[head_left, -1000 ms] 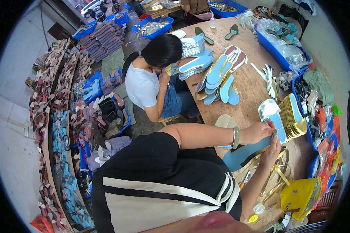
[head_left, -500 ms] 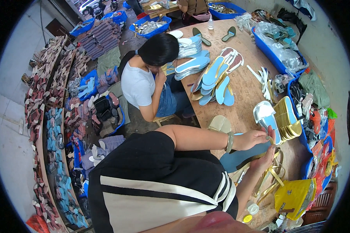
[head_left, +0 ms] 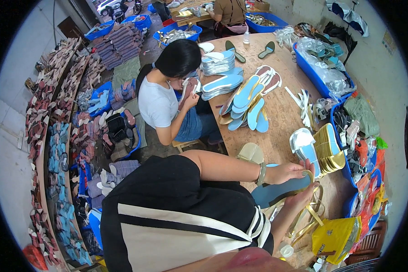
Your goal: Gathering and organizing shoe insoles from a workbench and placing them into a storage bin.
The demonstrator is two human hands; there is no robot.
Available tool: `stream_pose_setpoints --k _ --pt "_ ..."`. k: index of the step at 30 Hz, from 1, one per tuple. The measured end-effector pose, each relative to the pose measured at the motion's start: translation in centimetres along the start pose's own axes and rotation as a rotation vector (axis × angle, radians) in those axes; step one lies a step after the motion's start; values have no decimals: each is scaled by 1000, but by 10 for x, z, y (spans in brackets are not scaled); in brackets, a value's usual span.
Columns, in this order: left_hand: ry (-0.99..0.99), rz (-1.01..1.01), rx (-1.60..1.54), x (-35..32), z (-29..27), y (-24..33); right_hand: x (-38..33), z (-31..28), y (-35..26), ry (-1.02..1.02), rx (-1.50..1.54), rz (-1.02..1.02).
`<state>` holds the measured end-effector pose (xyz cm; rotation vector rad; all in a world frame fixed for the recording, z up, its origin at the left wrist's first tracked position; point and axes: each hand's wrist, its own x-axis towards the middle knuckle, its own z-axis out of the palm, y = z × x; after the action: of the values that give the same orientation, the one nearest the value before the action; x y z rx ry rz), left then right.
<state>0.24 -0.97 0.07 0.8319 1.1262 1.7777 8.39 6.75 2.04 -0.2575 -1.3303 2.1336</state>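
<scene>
Beside the brown wooden table, a long blue plastic tub holds crumpled clear plastic bags. At the table's near edge, your left hand pinches one gold-edged end of a flat blue-grey shoe sole; your right hand touches its rim, though you can't tell how tightly those fingers close.

Soft, fairly bright light spreads over the table with only faint shadows, the clear plastic glints, and fisheye distortion bends the left wall toward black corners.
</scene>
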Motion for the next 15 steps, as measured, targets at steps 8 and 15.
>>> stream_pose_setpoints --k 8,15 --pt "161 -98 118 -10 1 -4 3 -13 6 3 -295 -55" --pt "177 -147 63 -25 7 7 -10 -11 15 84 -259 -35"
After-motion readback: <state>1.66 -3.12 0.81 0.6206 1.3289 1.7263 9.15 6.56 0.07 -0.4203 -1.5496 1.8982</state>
